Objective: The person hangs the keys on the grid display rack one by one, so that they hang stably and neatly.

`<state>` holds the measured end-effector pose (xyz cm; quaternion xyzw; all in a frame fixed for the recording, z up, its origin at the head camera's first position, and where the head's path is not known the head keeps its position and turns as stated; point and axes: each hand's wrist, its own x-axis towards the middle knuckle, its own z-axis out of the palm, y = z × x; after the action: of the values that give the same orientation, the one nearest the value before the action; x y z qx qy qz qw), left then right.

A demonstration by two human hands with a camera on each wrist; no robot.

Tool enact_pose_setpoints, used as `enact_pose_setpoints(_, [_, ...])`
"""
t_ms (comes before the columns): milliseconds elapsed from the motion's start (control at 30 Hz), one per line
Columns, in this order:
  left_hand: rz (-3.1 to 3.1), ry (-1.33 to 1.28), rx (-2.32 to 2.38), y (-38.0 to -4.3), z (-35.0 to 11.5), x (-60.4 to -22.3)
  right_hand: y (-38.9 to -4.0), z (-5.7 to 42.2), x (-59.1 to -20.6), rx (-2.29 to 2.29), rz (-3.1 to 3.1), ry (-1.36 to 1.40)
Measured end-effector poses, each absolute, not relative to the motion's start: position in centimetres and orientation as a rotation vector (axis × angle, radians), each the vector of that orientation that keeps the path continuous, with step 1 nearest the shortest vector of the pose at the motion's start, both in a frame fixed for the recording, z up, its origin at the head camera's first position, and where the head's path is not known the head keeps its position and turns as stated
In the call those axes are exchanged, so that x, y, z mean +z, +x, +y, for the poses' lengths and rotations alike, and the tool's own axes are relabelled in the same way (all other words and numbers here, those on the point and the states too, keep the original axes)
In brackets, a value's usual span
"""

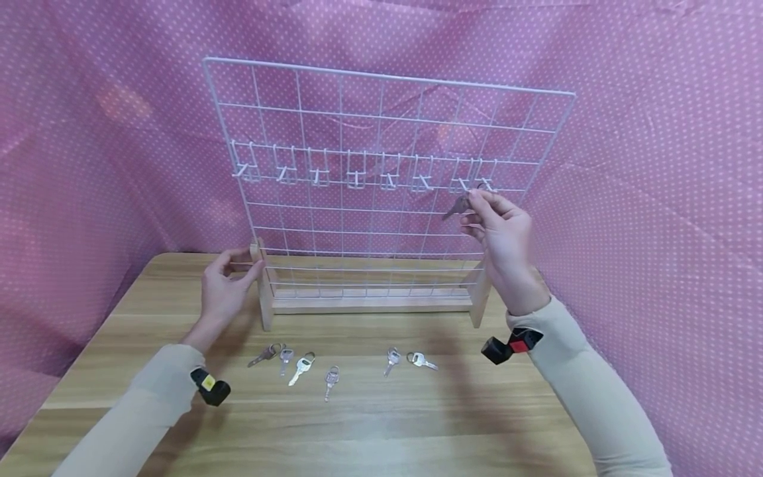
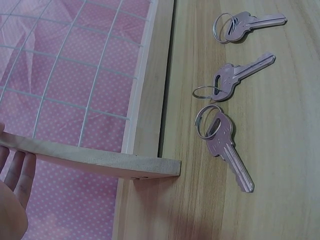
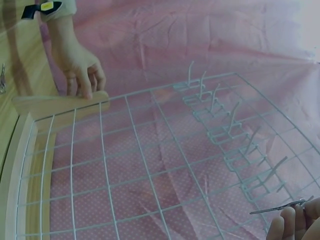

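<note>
My right hand (image 1: 503,232) pinches a key (image 1: 456,207) in front of the right end of a white wire grid rack (image 1: 381,118). The key's blade points down and left in the head view, and its ring shows by the rightmost hook (image 1: 485,183). In the right wrist view the key (image 3: 272,209) lies close under the nearest hooks, with the hand (image 3: 295,222) at the corner. My left hand (image 1: 223,285) grips the top of the rack's left wooden side piece (image 1: 264,291), thumb on one face and fingers on the other.
Several keys with rings lie on the wooden table (image 1: 369,430) before the rack, including a left group (image 1: 303,368) and a right-hand key (image 1: 420,360). More white hooks (image 1: 356,177) line the grid. Pink dotted cloth (image 1: 656,165) surrounds the table.
</note>
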<state>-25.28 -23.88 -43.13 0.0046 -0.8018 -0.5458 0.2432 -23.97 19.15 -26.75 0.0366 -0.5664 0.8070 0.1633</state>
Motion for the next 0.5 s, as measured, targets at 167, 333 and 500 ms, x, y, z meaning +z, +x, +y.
enact_pose_setpoints(167, [-2.177, -0.001, -1.484, -25.3, -23.8, -43.2, -24.4, 18.8, -27.0, 2.283, -1.601, 0.099])
enact_pose_setpoints(333, [-2.176, -0.002, -1.474, -25.3, -23.8, -43.2, -24.5, 18.9, -27.4, 2.27, -1.637, 0.084])
enact_pose_setpoints(500, [-2.171, -0.004, -1.471, -25.3, -23.8, -43.2, -24.2, 19.2, -28.7, 2.227, -1.731, 0.066])
